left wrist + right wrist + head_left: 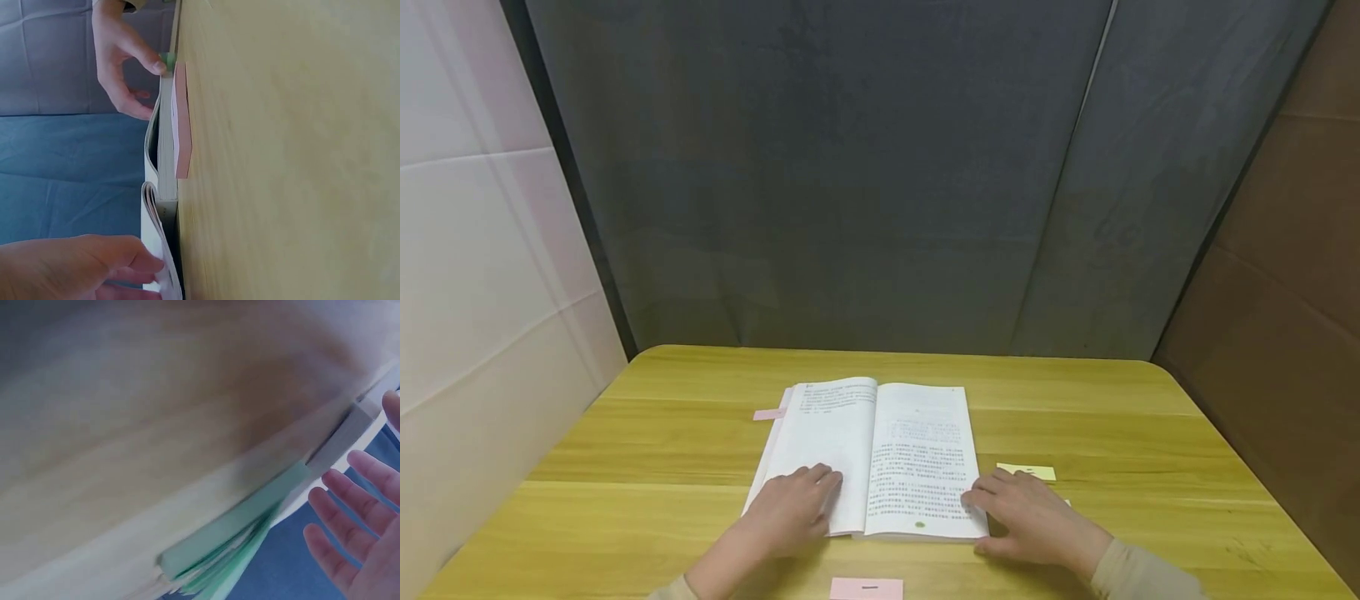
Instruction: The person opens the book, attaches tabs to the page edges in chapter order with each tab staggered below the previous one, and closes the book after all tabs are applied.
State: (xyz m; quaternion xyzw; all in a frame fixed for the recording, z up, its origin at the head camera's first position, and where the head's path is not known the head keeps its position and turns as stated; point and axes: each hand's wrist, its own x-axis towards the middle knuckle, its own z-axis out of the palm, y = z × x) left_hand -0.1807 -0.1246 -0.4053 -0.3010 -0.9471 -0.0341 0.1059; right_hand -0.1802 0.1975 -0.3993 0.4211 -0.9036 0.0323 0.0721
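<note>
An open book (917,467) with printed text lies on the wooden table, its left page mostly blank in the lower part. My left hand (793,508) rests on the lower part of the left page. In the left wrist view its thumb touches the page near the bottom edge, and some of its fingers are hidden. At the book's lower right corner is my right hand (1037,517), fingers spread and loosely bent around the page edge. The right wrist view shows those fingers (359,509) apart, gripping nothing. A pink tab (767,414) sticks out from the book's left side.
A pink sticky-note pad (867,589) lies in front of the book. Beside the right hand is a yellow note pad (1033,472), partly covered. A green note pad (234,519) with fanned sheets shows near the book. Dark fabric (850,183) hangs behind the table (1112,425).
</note>
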